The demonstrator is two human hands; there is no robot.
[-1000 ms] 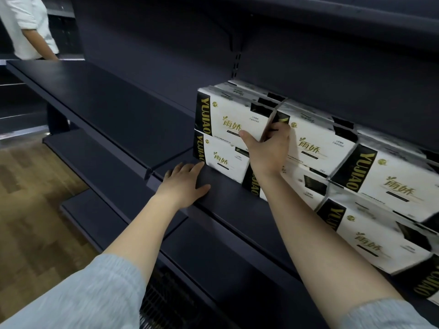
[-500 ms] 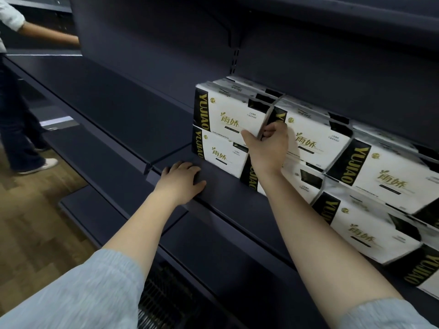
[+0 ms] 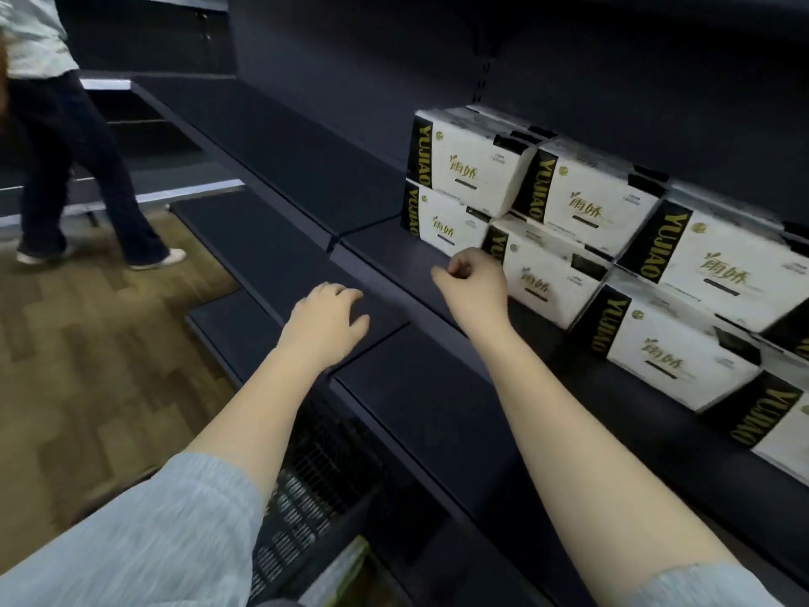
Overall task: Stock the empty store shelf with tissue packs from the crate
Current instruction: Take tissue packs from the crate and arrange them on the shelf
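White tissue packs with black and gold ends stand two high along the dark shelf [image 3: 306, 168]; the leftmost top pack [image 3: 468, 162] sits above another pack [image 3: 442, 225]. My right hand [image 3: 475, 284] hovers in front of the lower row with its fingers curled, holding nothing and clear of the packs. My left hand [image 3: 326, 319] hangs over the front edge of the shelf below with loosely bent fingers, holding nothing. A black mesh crate [image 3: 315, 488] shows at the bottom, partly hidden by my left arm.
The shelf stretches bare to the left of the packs, with lower shelves [image 3: 245, 238] stepping out below it. A person [image 3: 65, 138] stands on the wooden floor [image 3: 87, 365] at the upper left.
My right hand has let go of the top pack's edge and drawn back and down. My left hand has come off the shelf front. The person at left has stepped further into view.
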